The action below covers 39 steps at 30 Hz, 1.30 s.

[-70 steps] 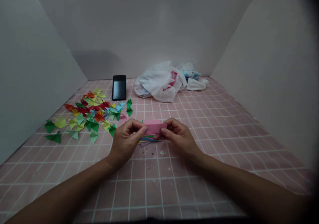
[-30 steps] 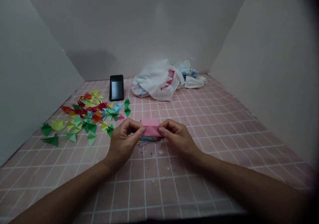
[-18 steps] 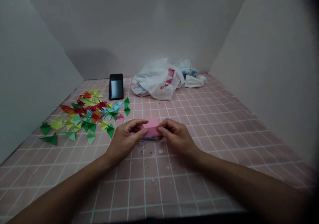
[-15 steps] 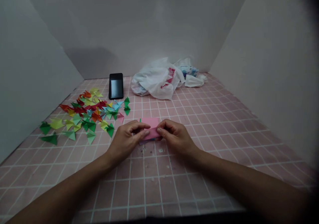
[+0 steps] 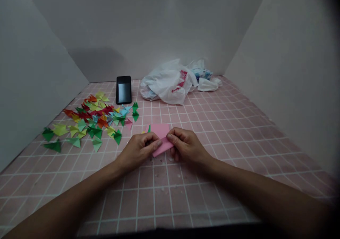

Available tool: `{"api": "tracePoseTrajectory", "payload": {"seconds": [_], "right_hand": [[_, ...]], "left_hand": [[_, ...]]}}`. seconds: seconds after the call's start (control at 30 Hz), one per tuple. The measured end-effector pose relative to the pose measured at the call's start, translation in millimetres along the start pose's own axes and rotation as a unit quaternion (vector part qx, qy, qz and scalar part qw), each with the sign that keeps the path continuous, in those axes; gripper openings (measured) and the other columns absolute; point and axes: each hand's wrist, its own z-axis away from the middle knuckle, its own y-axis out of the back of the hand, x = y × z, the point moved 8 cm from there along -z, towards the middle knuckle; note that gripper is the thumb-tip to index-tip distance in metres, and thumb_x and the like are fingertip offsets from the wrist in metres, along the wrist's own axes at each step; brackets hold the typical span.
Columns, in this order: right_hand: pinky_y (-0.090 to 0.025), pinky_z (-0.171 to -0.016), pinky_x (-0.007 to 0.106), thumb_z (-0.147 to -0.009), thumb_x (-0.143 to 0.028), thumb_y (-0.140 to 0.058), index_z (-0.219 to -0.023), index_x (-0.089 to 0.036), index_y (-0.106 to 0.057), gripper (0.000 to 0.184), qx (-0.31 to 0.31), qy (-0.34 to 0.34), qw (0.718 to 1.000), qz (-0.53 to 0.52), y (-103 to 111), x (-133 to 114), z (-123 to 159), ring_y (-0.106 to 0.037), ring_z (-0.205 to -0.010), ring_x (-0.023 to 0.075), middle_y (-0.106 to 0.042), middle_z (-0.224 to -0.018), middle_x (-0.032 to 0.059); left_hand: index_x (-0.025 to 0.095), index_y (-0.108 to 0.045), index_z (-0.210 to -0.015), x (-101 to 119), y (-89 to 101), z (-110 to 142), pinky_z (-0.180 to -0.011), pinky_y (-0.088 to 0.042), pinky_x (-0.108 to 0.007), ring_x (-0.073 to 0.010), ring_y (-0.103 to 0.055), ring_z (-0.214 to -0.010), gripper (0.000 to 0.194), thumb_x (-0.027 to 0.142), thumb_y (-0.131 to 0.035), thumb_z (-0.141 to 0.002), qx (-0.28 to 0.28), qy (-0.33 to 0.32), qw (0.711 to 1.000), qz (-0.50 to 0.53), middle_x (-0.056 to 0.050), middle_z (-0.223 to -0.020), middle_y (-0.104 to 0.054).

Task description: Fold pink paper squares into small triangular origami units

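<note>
My left hand (image 5: pixel 139 148) and my right hand (image 5: pixel 187 146) pinch a sheet of pink origami paper (image 5: pixel 159 132) between thumbs and fingers, close above the mat. The sheet stands at a slant, its lower corner between my hands. A green paper edge (image 5: pixel 149 128) peeks out behind it, and the coloured papers around there are mostly hidden. Left of my left hand lies a scattered pile of small folded paper triangles (image 5: pixel 95 120) in green, yellow, red, orange and blue. A pink triangle (image 5: pixel 129 123) sits at the pile's right edge.
A black phone (image 5: pixel 123 90) stands at the back of the pink grid mat (image 5: pixel 170 200). To its right lies a crumpled white plastic bag (image 5: pixel 166 88), with a white bundle (image 5: pixel 208 85) beyond it. White walls (image 5: pixel 39 72) rise at the left, back and right.
The pink paper has changed from a narrow strip to a broader slanted sheet, and the coloured papers under it are now mostly covered. My hands have drawn closer together, and the view has tilted slightly.
</note>
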Motion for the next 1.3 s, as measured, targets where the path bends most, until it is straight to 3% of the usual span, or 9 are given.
{"api": "tracePoseTrajectory", "payload": {"seconds": [0.17,0.33,0.47,0.6,0.8,0.93,1.03,1.13,1.3], "right_hand": [[-0.033,-0.035,0.02,-0.094,-0.042,-0.056,-0.066,-0.021,-0.051,0.035,0.007,0.003,1.0,-0.005,2,0,1,-0.045,-0.035,0.0071,-0.053,-0.048,-0.005],[-0.042,-0.043,0.023,-0.092,-0.058,-0.055,-0.071,-0.019,-0.056,0.045,-0.011,0.017,0.997,-0.078,2,-3,-1,-0.056,-0.043,0.0097,-0.061,-0.057,-0.0012],[-0.043,-0.049,0.023,-0.085,-0.054,-0.067,-0.071,-0.017,-0.061,0.04,-0.054,0.0,0.995,-0.088,-7,2,-3,-0.057,-0.048,0.0095,-0.061,-0.055,-0.0015],[-0.041,-0.042,0.022,-0.08,-0.048,-0.073,-0.067,-0.017,-0.061,0.036,-0.047,-0.043,0.99,-0.123,-11,11,-1,-0.053,-0.041,0.008,-0.06,-0.054,-0.0031],[-0.036,-0.036,0.02,-0.089,-0.052,-0.062,-0.062,-0.019,-0.056,0.044,0.002,-0.033,0.995,-0.093,-3,3,3,-0.049,-0.035,0.0073,-0.056,-0.047,-0.0039],[-0.043,-0.041,0.022,-0.091,-0.058,-0.057,-0.068,-0.019,-0.056,0.045,0.051,-0.002,0.993,-0.111,8,-1,0,-0.055,-0.041,0.0094,-0.058,-0.055,-0.0029],[-0.045,-0.047,0.023,-0.089,-0.06,-0.058,-0.077,-0.019,-0.058,0.044,0.012,0.002,0.995,-0.099,-1,2,-1,-0.057,-0.046,0.0098,-0.062,-0.061,-0.0015],[-0.045,-0.052,0.025,-0.085,-0.055,-0.067,-0.077,-0.017,-0.061,0.039,-0.055,-0.04,0.993,-0.093,-18,11,3,-0.057,-0.05,0.0112,-0.062,-0.058,-0.0006],[-0.043,-0.056,0.024,-0.087,-0.046,-0.067,-0.068,-0.017,-0.06,0.035,-0.029,-0.015,0.995,-0.097,-12,10,2,-0.055,-0.055,0.0103,-0.061,-0.059,-0.0003]], "left_hand": [[0.018,-0.055,-0.068,-2,-6.8,0,-0.053,-0.032,-0.023,-0.0112,-0.043,-0.056,0.032,0.037,-0.049,-0.093,-0.024,-0.018,0.999,-0.014,0.004,-0.06,-0.048],[0.019,-0.052,-0.068,0,-1.5,2,-0.055,-0.034,-0.023,-0.0111,-0.045,-0.057,0.031,0.036,-0.049,-0.094,0.013,-0.011,0.999,0.029,0.003,-0.06,-0.05],[0.018,-0.052,-0.069,-2,-1.2,3,-0.053,-0.034,-0.023,-0.0107,-0.043,-0.055,0.031,0.038,-0.051,-0.093,0.039,0.005,0.997,0.061,0.004,-0.059,-0.048],[0.018,-0.056,-0.072,-4,-3.6,5,-0.053,-0.034,-0.023,-0.0106,-0.043,-0.056,0.032,0.04,-0.051,-0.095,0.05,0.008,0.996,0.078,0.004,-0.061,-0.05],[0.019,-0.053,-0.071,-2,-4.4,8,-0.053,-0.034,-0.023,-0.0105,-0.044,-0.054,0.03,0.037,-0.051,-0.095,0.057,-0.005,0.996,0.068,0.004,-0.059,-0.049],[0.019,-0.052,-0.068,-8,4.4,9,-0.053,-0.033,-0.023,-0.0104,-0.042,-0.054,0.031,0.036,-0.052,-0.093,0.12,0.012,0.99,0.08,0.005,-0.058,-0.047],[0.019,-0.052,-0.069,-11,6.8,10,-0.053,-0.034,-0.023,-0.0108,-0.042,-0.054,0.031,0.038,-0.053,-0.093,0.151,0.017,0.984,0.089,0.004,-0.059,-0.047],[0.018,-0.054,-0.07,-7,3.2,12,-0.054,-0.036,-0.024,-0.0113,-0.045,-0.056,0.029,0.036,-0.052,-0.094,0.147,0.001,0.986,0.081,0.003,-0.061,-0.051],[0.019,-0.052,-0.07,-3,-3.4,12,-0.052,-0.033,-0.023,-0.0108,-0.043,-0.053,0.029,0.035,-0.051,-0.094,0.112,-0.016,0.992,0.061,0.004,-0.058,-0.049]]}}
